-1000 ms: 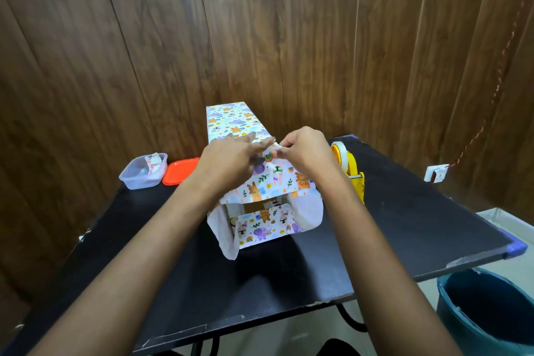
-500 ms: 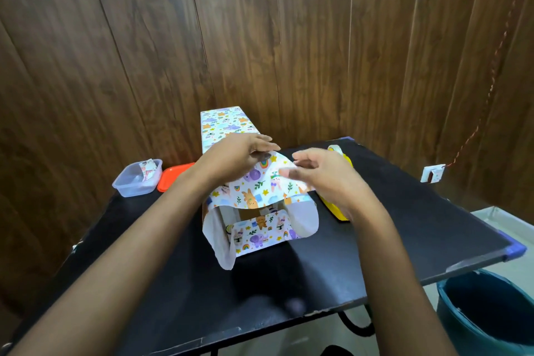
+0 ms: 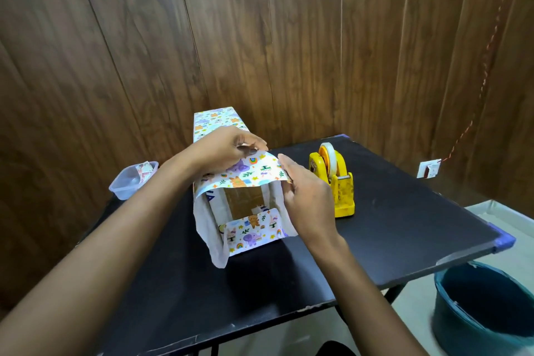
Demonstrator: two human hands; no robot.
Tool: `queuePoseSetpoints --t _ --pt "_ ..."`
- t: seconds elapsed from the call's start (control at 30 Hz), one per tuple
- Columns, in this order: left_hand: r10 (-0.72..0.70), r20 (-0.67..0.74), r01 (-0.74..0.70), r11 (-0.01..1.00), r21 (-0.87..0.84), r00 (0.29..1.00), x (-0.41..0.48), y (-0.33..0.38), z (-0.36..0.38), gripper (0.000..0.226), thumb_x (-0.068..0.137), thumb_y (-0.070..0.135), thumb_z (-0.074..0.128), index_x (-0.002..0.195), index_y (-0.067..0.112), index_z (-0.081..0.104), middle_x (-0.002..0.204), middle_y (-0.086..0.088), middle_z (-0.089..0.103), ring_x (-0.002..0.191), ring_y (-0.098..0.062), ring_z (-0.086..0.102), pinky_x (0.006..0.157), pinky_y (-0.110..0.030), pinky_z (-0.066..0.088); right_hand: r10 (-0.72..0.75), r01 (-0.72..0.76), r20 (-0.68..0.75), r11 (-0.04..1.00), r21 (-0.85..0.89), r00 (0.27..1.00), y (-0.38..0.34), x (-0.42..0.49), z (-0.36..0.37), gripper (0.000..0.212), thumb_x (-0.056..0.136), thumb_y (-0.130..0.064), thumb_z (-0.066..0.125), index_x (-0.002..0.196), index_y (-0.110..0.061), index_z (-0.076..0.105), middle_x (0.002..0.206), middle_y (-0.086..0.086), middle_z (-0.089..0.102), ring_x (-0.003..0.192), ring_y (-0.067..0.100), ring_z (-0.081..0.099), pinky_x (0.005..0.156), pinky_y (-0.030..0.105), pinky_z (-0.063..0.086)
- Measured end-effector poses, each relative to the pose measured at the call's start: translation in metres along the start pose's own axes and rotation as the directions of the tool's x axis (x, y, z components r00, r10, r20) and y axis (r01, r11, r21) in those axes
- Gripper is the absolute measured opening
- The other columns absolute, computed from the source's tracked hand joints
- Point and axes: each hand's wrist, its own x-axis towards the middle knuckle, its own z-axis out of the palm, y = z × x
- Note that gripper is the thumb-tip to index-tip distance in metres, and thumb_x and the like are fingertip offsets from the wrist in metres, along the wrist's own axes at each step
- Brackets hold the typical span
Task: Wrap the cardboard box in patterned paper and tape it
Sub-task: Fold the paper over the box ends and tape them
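A long cardboard box (image 3: 245, 199) lies on the black table (image 3: 404, 225), wrapped in patterned paper (image 3: 248, 175) with cartoon animals. Its near end is open and brown cardboard shows inside. The paper's top flap arches over that opening, a bottom flap (image 3: 251, 231) is folded up, and white side flaps stick out. My left hand (image 3: 225, 147) rests on top of the box and pinches the top flap near its fold. My right hand (image 3: 309, 199) is at the box's right side and pinches the flap's right corner.
A yellow tape dispenser (image 3: 338, 182) with a roll of clear tape stands just right of the box. A clear plastic container (image 3: 131, 180) sits at the table's far left. A teal bucket (image 3: 485, 306) stands on the floor at the lower right. A wooden wall is close behind.
My right hand has slid from the top centre to the flap's right corner, uncovering the tape dispenser. The top flap has lifted, so the cardboard end shows more. My left hand stays on top.
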Motion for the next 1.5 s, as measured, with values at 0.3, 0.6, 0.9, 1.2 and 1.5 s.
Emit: queuePoseSetpoints --t 0.3,0.6,0.9,1.2,1.5 --pt "-0.011 0.004 0.012 0.996 -0.092 1.0 -0.001 0.003 -0.002 0.028 0.093 0.009 0.052 0.115 0.022 0.067 0.126 0.014 0.059 0.116 -0.003 0.054 0.098 -0.024 0.045 -0.041 0.043 -0.094 0.999 0.018 0.995 -0.002 0.007 0.003 0.036 0.076 -0.004 0.05 0.104 -0.006 0.072 0.084 0.007 0.075 0.072 0.022 0.071 0.055 0.022 0.049" --pt "-0.037 0.049 0.033 0.997 0.076 0.998 0.014 0.003 -0.006 0.021 0.091 0.02 0.059 0.108 0.025 0.07 0.115 0.013 0.065 0.1 -0.005 0.06 0.083 -0.02 0.046 -0.141 0.138 -0.099 0.99 -0.041 0.985 0.001 0.006 0.002 0.043 0.078 -0.02 0.039 0.095 -0.001 0.074 0.088 0.007 0.075 0.073 0.018 0.072 0.057 0.023 0.055" --pt "-0.108 0.24 0.107 0.994 0.016 0.965 0.008 0.008 -0.016 0.033 0.096 0.026 0.048 0.127 0.033 0.057 0.137 0.022 0.046 0.126 -0.001 0.042 0.099 -0.016 0.032 0.046 -0.056 0.154 0.997 0.058 0.987 0.011 0.014 -0.012 0.048 0.086 -0.007 0.055 0.132 -0.02 0.055 0.12 0.005 0.063 0.11 0.019 0.057 0.088 0.036 0.05" --pt "-0.207 0.253 0.195 0.978 0.073 0.945 0.001 0.031 -0.023 0.032 0.099 0.029 0.042 0.129 0.029 0.054 0.131 0.017 0.051 0.109 -0.002 0.048 0.09 -0.017 0.033 0.046 -0.043 0.153 0.999 -0.019 0.987 -0.004 0.009 -0.014 0.046 0.091 -0.029 0.037 0.133 -0.019 0.053 0.115 0.006 0.067 0.102 0.024 0.061 0.079 0.034 0.049" --pt "-0.181 0.378 0.169 0.983 0.065 0.908 -0.031 0.047 -0.03 0.095 0.061 0.069 0.053 0.146 0.036 0.028 0.143 0.027 0.029 0.134 0.001 0.027 0.108 -0.02 0.024 0.022 -0.007 0.362 0.999 -0.043 0.932 -0.012 0.022 -0.022 0.033 0.094 -0.018 0.045 0.126 -0.02 0.055 0.11 0.005 0.068 0.097 0.024 0.061 0.075 0.031 0.046"
